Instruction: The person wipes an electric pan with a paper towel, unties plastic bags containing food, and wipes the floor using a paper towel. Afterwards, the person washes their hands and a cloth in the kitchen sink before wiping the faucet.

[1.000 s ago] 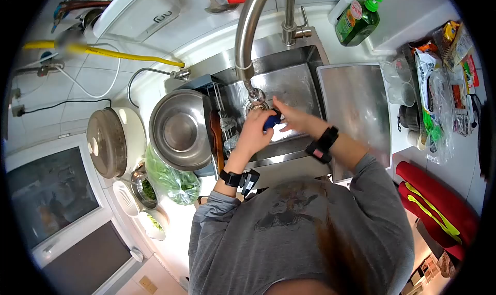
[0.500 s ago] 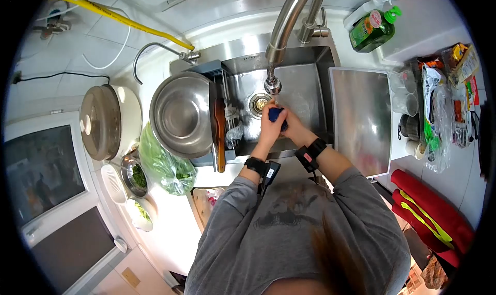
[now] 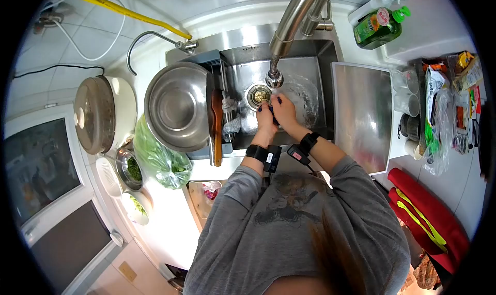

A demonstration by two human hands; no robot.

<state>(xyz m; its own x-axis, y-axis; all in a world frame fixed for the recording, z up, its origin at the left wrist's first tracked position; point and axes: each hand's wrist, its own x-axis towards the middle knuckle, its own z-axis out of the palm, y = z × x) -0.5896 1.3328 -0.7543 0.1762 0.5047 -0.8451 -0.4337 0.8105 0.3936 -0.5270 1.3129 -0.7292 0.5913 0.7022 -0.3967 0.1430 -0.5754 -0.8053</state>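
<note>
Under the faucet head (image 3: pixel 274 79), my left hand (image 3: pixel 266 120) and my right hand (image 3: pixel 283 112) are close together over the steel sink (image 3: pixel 305 72). Both are closed around a small dark blue item (image 3: pixel 273 110), mostly hidden by the fingers; whether it is cloth or something else I cannot tell. The drain (image 3: pixel 259 96) lies just beyond my left hand, with small pale bits in it. Water shows on the sink floor to the right of my hands.
Left of the hands are a rack with a large steel bowl (image 3: pixel 178 109) and a wooden-handled knife (image 3: pixel 217 134). A bag of greens (image 3: pixel 160 160) lies farther left. A metal board (image 3: pixel 361 114) covers the sink's right side, below a green soap bottle (image 3: pixel 377 28).
My hands came together around the blue item, then lowered slightly, hiding more of it. Rippling water now shows on the sink floor. The view has shifted.
</note>
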